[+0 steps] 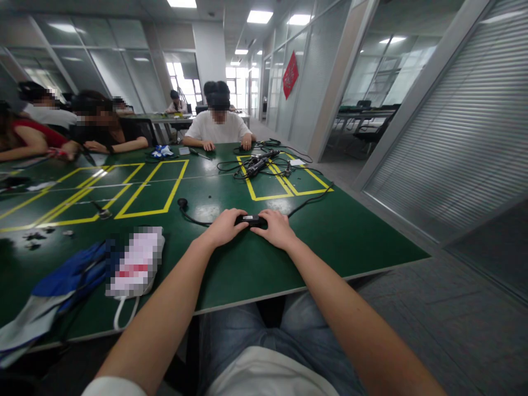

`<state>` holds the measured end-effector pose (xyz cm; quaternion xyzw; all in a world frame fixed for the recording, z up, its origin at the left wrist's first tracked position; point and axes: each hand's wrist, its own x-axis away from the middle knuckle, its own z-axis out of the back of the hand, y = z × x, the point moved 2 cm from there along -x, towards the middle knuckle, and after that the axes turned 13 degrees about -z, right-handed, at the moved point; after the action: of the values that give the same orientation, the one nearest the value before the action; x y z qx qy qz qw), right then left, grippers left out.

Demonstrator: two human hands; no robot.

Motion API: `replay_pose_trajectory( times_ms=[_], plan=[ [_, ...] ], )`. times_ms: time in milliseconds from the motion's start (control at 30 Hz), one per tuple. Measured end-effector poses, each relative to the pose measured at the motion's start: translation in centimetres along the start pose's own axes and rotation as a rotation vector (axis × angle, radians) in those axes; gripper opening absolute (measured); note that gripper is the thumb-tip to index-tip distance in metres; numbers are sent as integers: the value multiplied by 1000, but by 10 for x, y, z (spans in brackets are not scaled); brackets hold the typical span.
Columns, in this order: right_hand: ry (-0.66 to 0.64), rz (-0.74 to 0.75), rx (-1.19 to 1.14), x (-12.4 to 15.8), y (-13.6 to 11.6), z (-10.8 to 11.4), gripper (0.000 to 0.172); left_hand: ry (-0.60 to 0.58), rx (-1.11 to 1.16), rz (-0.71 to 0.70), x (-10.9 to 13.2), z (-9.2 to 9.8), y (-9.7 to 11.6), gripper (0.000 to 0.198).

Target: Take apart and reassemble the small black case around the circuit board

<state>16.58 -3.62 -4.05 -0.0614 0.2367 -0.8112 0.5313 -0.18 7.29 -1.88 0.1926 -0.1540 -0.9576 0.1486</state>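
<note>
A black power adapter (250, 220) with a white label lies on the green table (355, 236) in front of me. My left hand (225, 226) grips its left end with curled fingers. My right hand (277, 228) closes on its right end. One black cable (190, 215) runs left from the adapter to a round plug; another cable (309, 201) runs right toward the yellow marked boxes.
A pile of black adapters and cables (264, 161) lies in a yellow box farther back. A blue and white bag (58, 286) and a badge with a white cord (134, 264) lie at my left. A person in white (218, 129) sits opposite; other people sit at the far left.
</note>
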Motion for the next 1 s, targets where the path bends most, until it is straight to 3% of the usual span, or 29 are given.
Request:
replay_pose_trajectory(
  times_ms=[200, 400, 533, 700, 867, 1000],
  plan=[
    [2, 0, -15, 0, 1, -1, 42, 64, 31, 50, 0, 4, -2, 34],
    [11, 20, -38, 2, 1, -1, 39, 181, -183, 339, 6, 12, -19, 33],
    [12, 19, -32, 4, -1, 1, 38, 144, -220, 410, 7, 13, -18, 37],
    [-3, 19, -19, 4, -2, 3, 35, 116, -307, 423, 5, 21, 6, 31],
    [-3, 19, -13, 4, -1, 2, 38, -43, -344, 405, 3, 28, 30, 42],
    [4, 19, -3, 3, 1, 0, 37, -109, -352, 343, 3, 23, 35, 50]
  ],
)
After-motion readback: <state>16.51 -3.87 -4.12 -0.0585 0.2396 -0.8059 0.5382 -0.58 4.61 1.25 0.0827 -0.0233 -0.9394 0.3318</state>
